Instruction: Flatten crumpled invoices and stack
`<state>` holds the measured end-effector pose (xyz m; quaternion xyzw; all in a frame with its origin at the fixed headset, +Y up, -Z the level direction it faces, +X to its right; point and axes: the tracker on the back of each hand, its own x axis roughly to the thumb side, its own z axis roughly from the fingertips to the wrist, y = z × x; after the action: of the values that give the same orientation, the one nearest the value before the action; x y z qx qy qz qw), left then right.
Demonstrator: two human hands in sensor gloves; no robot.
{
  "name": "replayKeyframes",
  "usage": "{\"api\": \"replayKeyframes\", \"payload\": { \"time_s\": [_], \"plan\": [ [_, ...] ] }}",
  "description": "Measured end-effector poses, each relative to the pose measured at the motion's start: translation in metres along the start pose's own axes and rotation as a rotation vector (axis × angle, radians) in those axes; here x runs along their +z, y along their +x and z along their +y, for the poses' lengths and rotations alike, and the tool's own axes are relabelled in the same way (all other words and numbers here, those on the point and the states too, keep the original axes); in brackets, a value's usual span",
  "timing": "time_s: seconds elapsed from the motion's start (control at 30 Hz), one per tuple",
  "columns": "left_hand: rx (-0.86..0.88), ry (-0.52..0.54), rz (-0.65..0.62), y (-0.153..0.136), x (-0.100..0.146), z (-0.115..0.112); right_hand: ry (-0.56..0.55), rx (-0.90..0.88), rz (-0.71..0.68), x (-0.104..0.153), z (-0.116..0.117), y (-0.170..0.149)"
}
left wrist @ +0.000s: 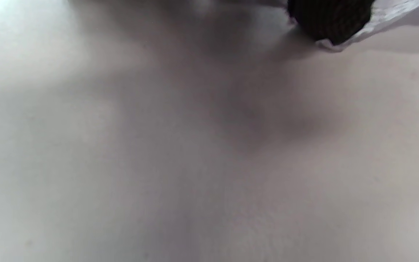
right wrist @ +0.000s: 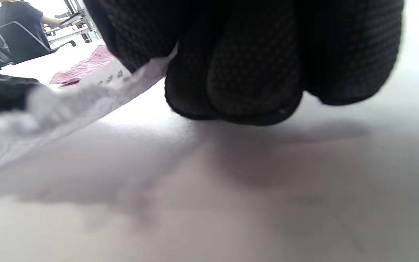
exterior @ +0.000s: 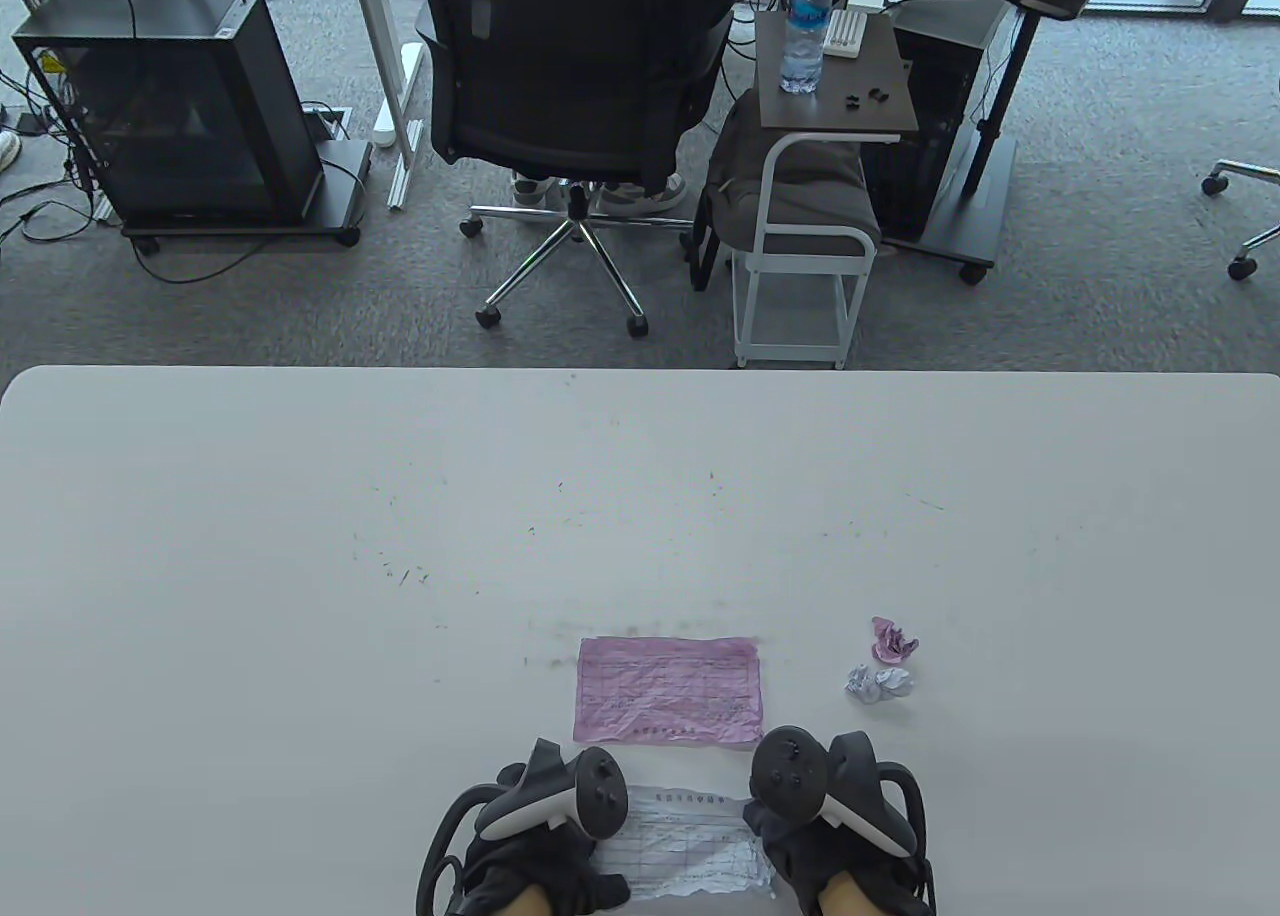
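From the table view I have the white table (exterior: 300, 556) wide and bare ahead of me, its far edge running across the middle of the frame, with a long stretch of open surface left, right and beyond my hands. My left hand (exterior: 545, 826) and right hand (exterior: 835, 821) sit at the near edge, and the white invoice (exterior: 680, 841) lies between them, each hand on one of its side edges. Just beyond it lies the flattened pink invoice (exterior: 668, 691), apart from the white one. To the right, well clear of my right hand, a crumpled pink ball (exterior: 892, 640) and a crumpled white ball (exterior: 878, 683) sit touching each other.

In the left wrist view I see mostly blurred tabletop; one gloved fingertip (left wrist: 331, 18) at the top edge lies on the sheet's corner (left wrist: 387, 16). I cannot tell how the other fingers lie.

In the right wrist view my fingers (right wrist: 253, 69) are curled close together just over the table, and the white sheet's edge (right wrist: 86, 94) is pinched up off the surface at their left side. The pink sheet (right wrist: 82, 67) shows behind it.
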<state>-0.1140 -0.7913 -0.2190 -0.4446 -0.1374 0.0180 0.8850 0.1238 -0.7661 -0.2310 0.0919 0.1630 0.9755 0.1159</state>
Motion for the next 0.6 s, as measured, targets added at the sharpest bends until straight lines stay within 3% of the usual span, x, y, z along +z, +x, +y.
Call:
{"api": "replayKeyframes", "payload": {
  "time_s": [0.2, 0.37, 0.47, 0.5, 0.6],
  "plan": [
    [0.037, -0.018, -0.029, -0.002, -0.002, -0.002, -0.037, 0.037, 0.033, 0.002, -0.004, -0.004],
    [0.084, -0.029, -0.060, -0.007, -0.004, -0.004, -0.195, 0.109, 0.075, 0.010, -0.021, 0.000],
    [0.085, -0.036, -0.058, -0.007, -0.003, -0.003, -0.310, 0.068, -0.024, 0.018, -0.031, 0.009],
    [0.086, -0.037, -0.058, -0.007, -0.002, -0.003, -0.324, 0.041, -0.121, 0.020, -0.031, 0.017],
    [0.084, -0.038, -0.059, -0.007, -0.002, -0.004, -0.243, -0.023, -0.369, 0.023, -0.023, 0.042]
  ]
}}
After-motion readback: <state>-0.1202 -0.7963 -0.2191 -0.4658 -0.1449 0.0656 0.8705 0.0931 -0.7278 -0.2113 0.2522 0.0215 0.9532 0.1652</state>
